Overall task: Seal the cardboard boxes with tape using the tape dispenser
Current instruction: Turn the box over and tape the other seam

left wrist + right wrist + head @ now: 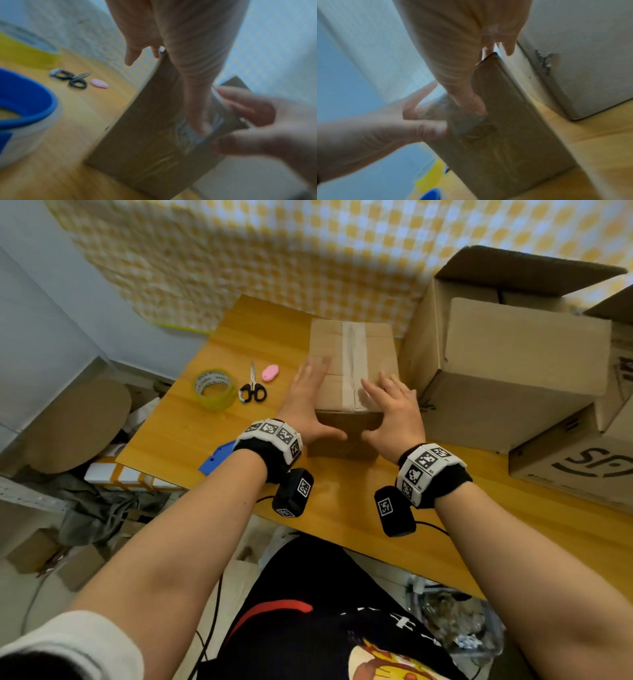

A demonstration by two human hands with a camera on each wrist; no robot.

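A small brown cardboard box (352, 364) sits closed on the table, a clear tape strip (352, 361) along its top seam; the blue tape dispenser (217, 457) lies at the table's near edge.

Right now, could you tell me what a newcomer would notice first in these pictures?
Centre table, a small cardboard box with a tape strip along its top, the left hand and right hand flat on it. Left of it lie a yellow tape roll and scissors.

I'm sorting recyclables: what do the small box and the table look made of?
Small box: matte brown cardboard, with a glossy clear tape strip along its top seam. Table: probably wood or wood-look laminate, judging by its smooth orange-brown grain.
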